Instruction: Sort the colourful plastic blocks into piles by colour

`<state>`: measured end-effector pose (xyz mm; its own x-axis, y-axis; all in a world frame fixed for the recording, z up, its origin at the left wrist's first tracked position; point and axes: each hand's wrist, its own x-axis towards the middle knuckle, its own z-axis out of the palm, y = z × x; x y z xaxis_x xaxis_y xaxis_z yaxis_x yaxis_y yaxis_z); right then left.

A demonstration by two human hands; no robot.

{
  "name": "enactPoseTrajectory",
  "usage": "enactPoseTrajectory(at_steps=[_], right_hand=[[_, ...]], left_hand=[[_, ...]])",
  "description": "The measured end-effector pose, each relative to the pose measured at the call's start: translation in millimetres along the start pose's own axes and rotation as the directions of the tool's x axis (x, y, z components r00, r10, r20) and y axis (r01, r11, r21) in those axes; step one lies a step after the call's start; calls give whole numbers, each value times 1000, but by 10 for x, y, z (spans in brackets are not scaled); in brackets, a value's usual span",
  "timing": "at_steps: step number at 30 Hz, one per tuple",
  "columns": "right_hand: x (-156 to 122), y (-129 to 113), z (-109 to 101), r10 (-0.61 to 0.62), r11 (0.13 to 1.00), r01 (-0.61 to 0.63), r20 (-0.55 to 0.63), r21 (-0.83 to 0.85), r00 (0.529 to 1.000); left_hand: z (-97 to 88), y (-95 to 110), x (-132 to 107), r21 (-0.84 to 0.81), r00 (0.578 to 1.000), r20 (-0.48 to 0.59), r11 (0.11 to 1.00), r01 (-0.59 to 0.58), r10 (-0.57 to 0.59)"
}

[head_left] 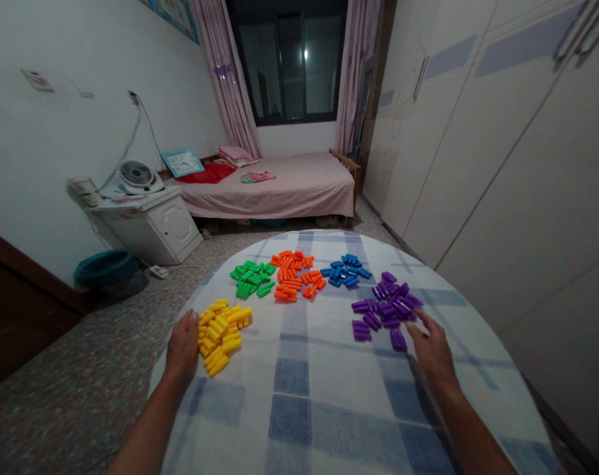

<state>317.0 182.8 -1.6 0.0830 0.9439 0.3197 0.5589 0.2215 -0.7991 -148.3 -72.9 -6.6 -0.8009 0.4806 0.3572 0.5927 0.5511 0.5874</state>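
A round table with a blue-checked cloth (329, 396) carries five heaps of small plastic pieces, sorted by colour. My left hand (183, 343) lies flat with its fingers against the yellow heap (223, 333). My right hand (431, 346) is spread open, fingertips touching the edge of the purple heap (386, 307). Farther back lie the green heap (252, 278), the orange heap (294, 276) and the blue heap (347, 270). Neither hand holds a piece.
Beyond the table stands a bed with a pink cover (289, 185). A white cabinet with a small fan (141, 211) stands at the left wall, with a teal basin (104, 267) on the floor. White wardrobe doors (502, 152) run along the right.
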Motion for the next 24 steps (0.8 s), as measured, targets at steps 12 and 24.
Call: enactPoseTrajectory(at_steps=[12, 24], right_hand=[[779, 305, 264, -117, 926, 168, 165, -337, 979], [-121, -509, 1019, -305, 931, 341, 237, -129, 922]], left_hand=[[196, 216, 23, -50, 989, 130, 996, 77, -70], [975, 1483, -692, -265, 975, 143, 956, -129, 171]])
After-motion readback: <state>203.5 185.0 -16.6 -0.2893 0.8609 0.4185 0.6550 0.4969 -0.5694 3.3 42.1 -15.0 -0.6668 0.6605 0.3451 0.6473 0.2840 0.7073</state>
